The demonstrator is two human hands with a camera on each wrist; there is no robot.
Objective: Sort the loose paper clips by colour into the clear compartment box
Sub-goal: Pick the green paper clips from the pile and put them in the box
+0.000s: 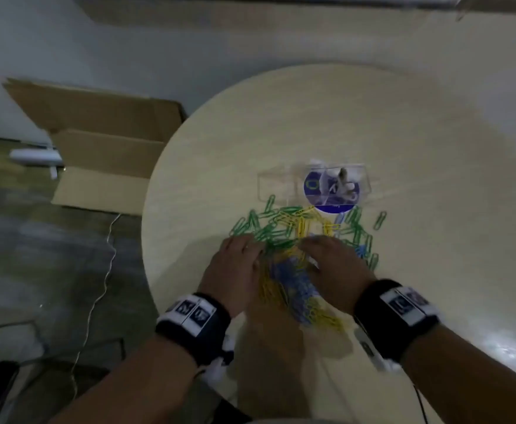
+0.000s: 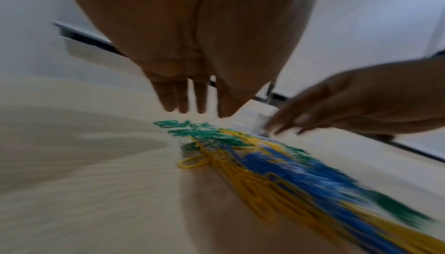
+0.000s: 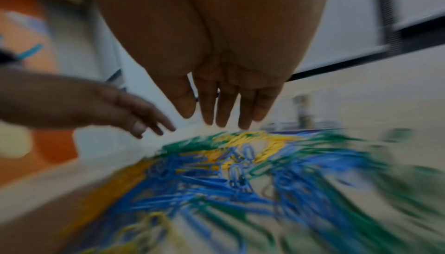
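Left hand and right hand fingers straight, spread over the paper clips; gripping nothing.

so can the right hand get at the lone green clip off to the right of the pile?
Probably yes. The right hand is open over the pile, and only bare table lies between it and the lone green clip.

Clips are heaped mid-desk, the box just behind them; a carton is seen on the floor, left of the desk.
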